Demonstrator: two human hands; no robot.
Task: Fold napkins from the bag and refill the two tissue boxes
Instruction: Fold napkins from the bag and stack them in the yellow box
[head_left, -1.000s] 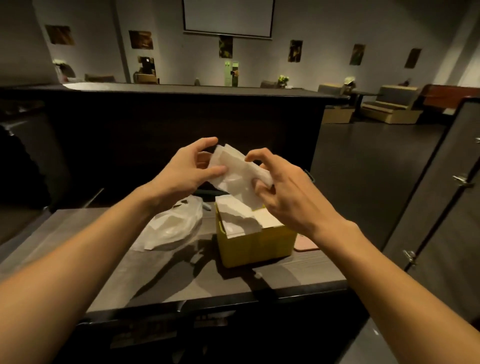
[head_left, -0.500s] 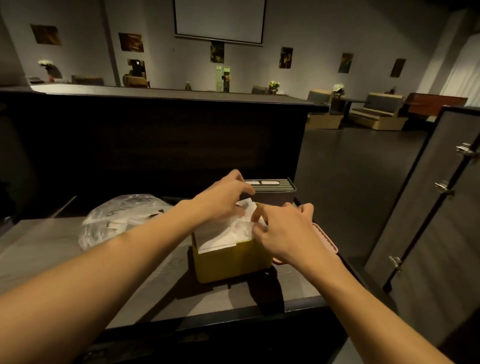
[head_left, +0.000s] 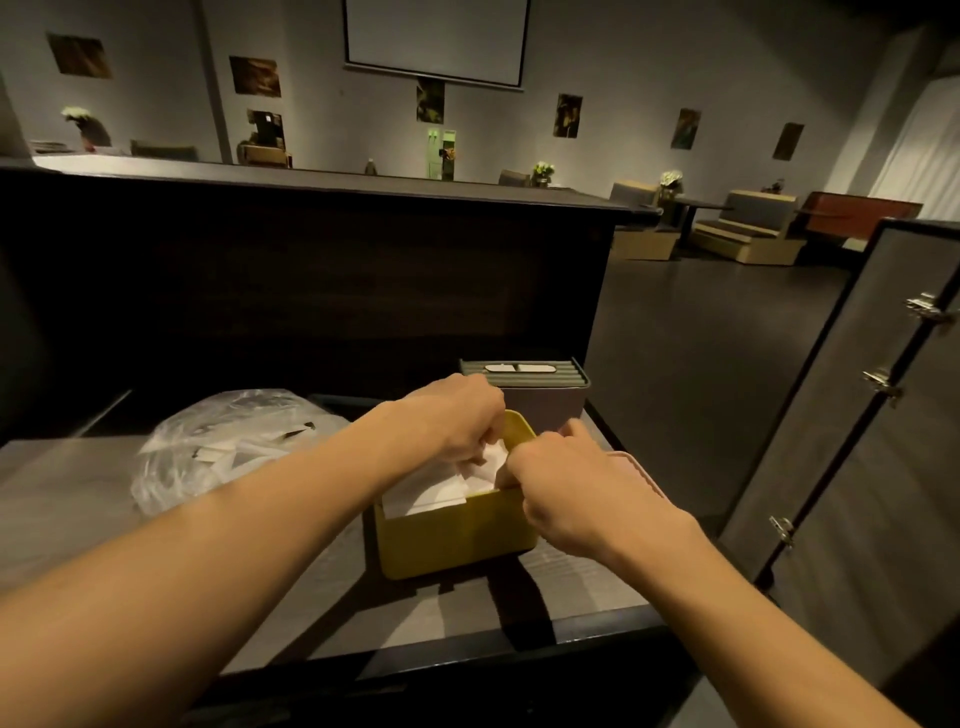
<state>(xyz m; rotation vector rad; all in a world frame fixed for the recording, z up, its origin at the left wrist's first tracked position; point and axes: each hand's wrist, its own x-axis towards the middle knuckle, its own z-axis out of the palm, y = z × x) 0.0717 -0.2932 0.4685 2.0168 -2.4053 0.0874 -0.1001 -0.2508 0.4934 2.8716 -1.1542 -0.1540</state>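
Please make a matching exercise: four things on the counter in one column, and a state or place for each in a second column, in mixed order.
Things:
1. yellow box
2. grey box
3. bag
4. pink lid

States or places:
A. lying flat, to the right of the open box
B. open, both hands inside with napkins
C. closed, slotted lid on top
D. clear plastic, left of the open box

Pairs: 1-B, 2-C, 3-D, 4-A

Dim room, grey wall (head_left: 649, 62) with projector screen (head_left: 435, 39), dark floor (head_left: 701, 332), booth seating (head_left: 748, 234)
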